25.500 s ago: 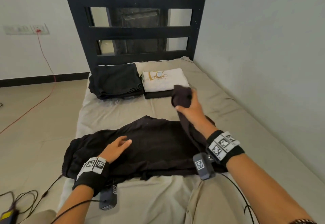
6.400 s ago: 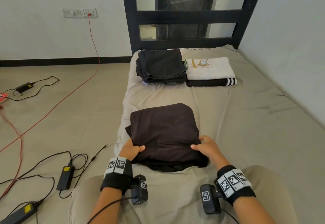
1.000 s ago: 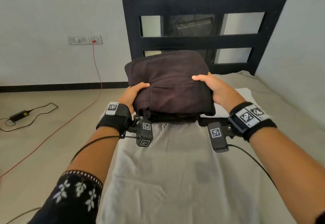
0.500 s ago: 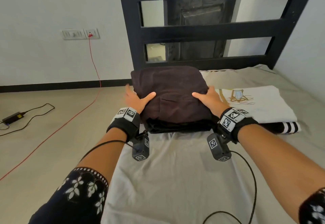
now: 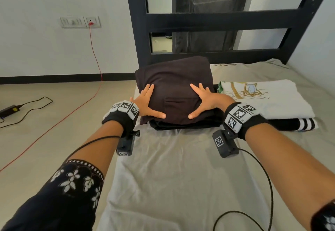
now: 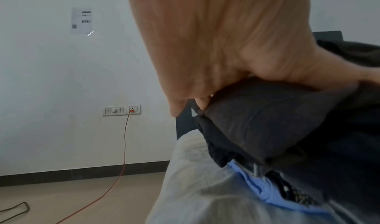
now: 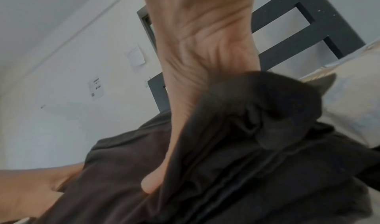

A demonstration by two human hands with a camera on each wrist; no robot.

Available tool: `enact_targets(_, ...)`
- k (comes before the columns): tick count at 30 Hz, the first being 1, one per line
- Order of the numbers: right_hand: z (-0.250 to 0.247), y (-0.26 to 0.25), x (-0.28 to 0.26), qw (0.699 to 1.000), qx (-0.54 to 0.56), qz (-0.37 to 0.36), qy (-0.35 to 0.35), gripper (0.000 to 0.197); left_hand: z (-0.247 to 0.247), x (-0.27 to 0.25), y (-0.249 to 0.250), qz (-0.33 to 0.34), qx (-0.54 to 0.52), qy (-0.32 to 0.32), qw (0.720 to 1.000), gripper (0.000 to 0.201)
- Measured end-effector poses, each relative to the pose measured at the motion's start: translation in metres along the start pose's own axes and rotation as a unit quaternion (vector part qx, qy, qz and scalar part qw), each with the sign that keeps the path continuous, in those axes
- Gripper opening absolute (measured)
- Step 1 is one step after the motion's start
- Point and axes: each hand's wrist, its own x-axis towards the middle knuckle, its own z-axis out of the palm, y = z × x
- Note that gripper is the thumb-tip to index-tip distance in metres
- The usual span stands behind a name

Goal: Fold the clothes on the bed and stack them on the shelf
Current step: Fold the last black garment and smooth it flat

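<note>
Under both palms: one folded dark garment [image 5: 174, 87] atop one dark pile [image 5: 183, 124]. Left hand [image 5: 145, 102] and right hand [image 5: 204, 100] press flat, fingers spread. Beside right fingers: one white folded shirt [image 5: 268, 100].

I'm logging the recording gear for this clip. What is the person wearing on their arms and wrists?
Each wrist has a black band ringed with white blocks printed with black square markers: left band, right band. Under each wrist hangs a small black camera box with its own marker, left and right, trailing a black cable. The left sleeve is black with white flowers and a dotted trim.
</note>
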Motion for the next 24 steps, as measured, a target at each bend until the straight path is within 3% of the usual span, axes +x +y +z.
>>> enact_targets(5, 0.003, 0.003, 0.010, 1.000, -0.023, 0.007, -0.008, 0.138, 0.009, 0.008, -0.007, -0.006, -0.006, -0.008, 1.000, 0.128)
enact_targets(9, 0.012, -0.010, -0.010, 0.995, -0.079, 0.024, 0.061, 0.136, 0.008, -0.007, 0.005, -0.049, 0.073, -0.009, 0.996, 0.132)
enact_targets(12, 0.016, -0.024, -0.041, 0.990, -0.094, 0.042, 0.097, 0.120, 0.005, -0.041, 0.028, -0.070, 0.084, 0.043, 0.993, 0.116)
enact_targets(15, 0.015, -0.033, -0.088, 0.992, -0.032, 0.024, 0.117, 0.098, 0.007, -0.089, 0.043, -0.064, -0.029, 0.108, 0.992, 0.094)
enact_targets(17, 0.017, -0.036, -0.127, 0.985, 0.045, -0.007, 0.169, 0.087, 0.011, -0.129, 0.049, -0.051, -0.155, 0.151, 0.975, 0.084)
enact_targets(20, 0.025, -0.044, -0.194, 0.944, 0.168, -0.062, 0.279, 0.064, 0.015, -0.200, 0.060, -0.056, -0.304, 0.160, 0.938, 0.059)
enact_targets(24, 0.043, -0.065, -0.280, 0.903, 0.284, -0.070, 0.316, 0.046, 0.020, -0.299, 0.078, -0.086, -0.385, 0.162, 0.904, 0.033)
